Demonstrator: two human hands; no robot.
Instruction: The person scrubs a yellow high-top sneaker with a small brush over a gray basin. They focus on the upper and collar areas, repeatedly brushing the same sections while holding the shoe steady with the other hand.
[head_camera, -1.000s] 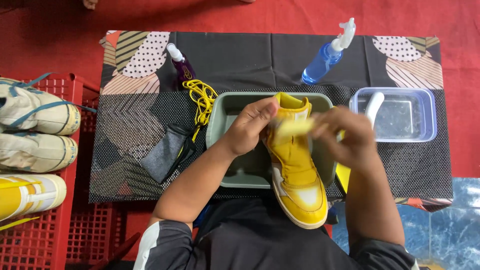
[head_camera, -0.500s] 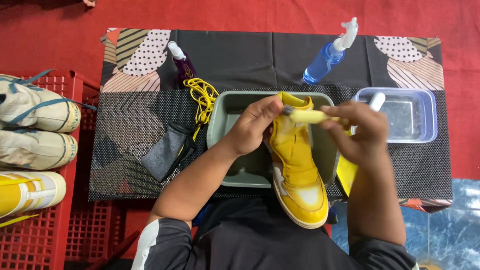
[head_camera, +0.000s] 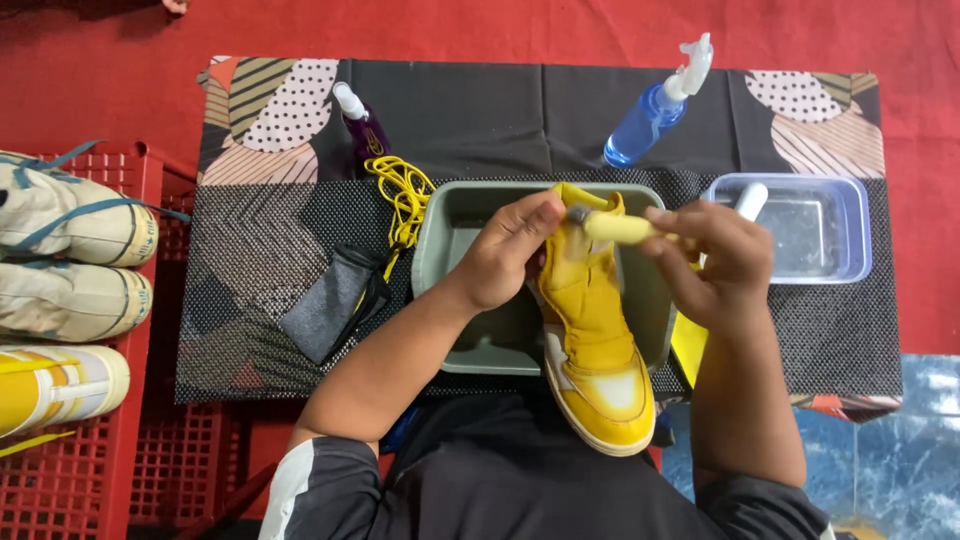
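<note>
The left hand (head_camera: 505, 252) grips the collar of a yellow high-top leather sneaker (head_camera: 592, 330), fingers closed around its upper edge. The right hand (head_camera: 715, 258) is closed on a pale yellow brush handle (head_camera: 618, 228), whose tip touches the collar of the sneaker. The sneaker lies over a grey rectangular plastic basin (head_camera: 450, 250), with its toe pointing to 6 o'clock, toward the person. At 9 o'clock of the basin lie yellow shoelaces (head_camera: 403, 195) and a dark grey folded cloth (head_camera: 330, 305). At 3 o'clock stands a clear plastic tub (head_camera: 850, 235), at 1 o'clock a blue spray bottle (head_camera: 650, 110). All rest on a counter with a patterned black mat (head_camera: 250, 240).
</note>
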